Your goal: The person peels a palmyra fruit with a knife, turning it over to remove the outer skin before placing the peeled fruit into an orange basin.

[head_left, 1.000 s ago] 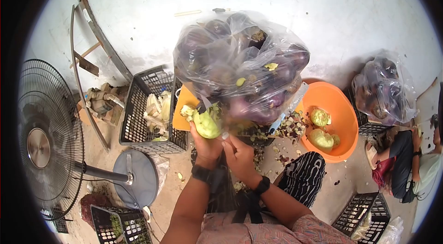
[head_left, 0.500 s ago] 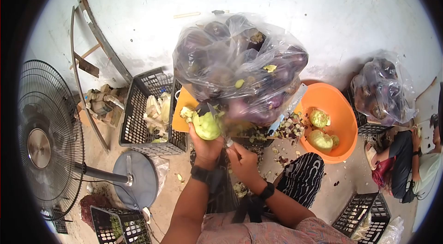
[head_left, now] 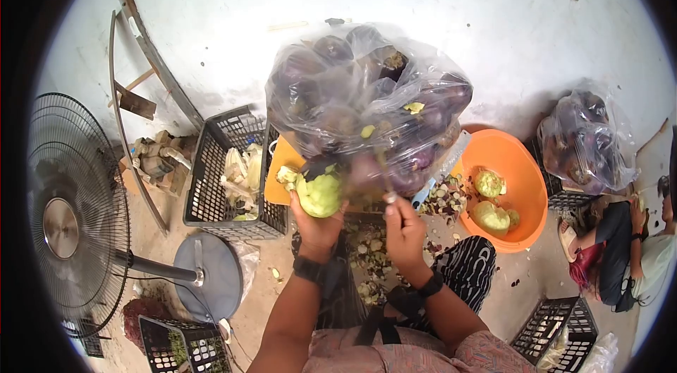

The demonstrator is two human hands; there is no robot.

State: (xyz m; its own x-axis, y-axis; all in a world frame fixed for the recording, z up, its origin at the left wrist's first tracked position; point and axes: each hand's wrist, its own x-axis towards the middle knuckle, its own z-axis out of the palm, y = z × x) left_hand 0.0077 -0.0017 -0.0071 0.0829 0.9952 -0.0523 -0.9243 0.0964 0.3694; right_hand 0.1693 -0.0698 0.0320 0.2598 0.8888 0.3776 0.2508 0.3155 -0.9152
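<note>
My left hand (head_left: 316, 229) is wrapped round a mostly peeled eggplant (head_left: 319, 195), its flesh pale green, with a dark patch of skin at the top. My right hand (head_left: 407, 233) is closed on a knife (head_left: 390, 197); the light end of its handle shows, and the blade is smeared by motion. The knife is apart from the eggplant, to its right. Just beyond both hands, a clear plastic bag (head_left: 338, 91) bulges with several dark purple eggplants. Peel scraps (head_left: 370, 260) lie below and between my hands.
An orange basin (head_left: 530, 225) with peeled eggplants stands at right. At left are a black crate (head_left: 201, 197) holding pale scraps and a standing fan (head_left: 74, 218). Another eggplant bag (head_left: 589, 133) rests on a crate at far right, near a seated person (head_left: 627, 246). A yellow board (head_left: 279, 174) shows beside the big bag.
My right hand has moved right and slightly up with the knife, away from the eggplant. My left hand holds the eggplant in nearly the same place.
</note>
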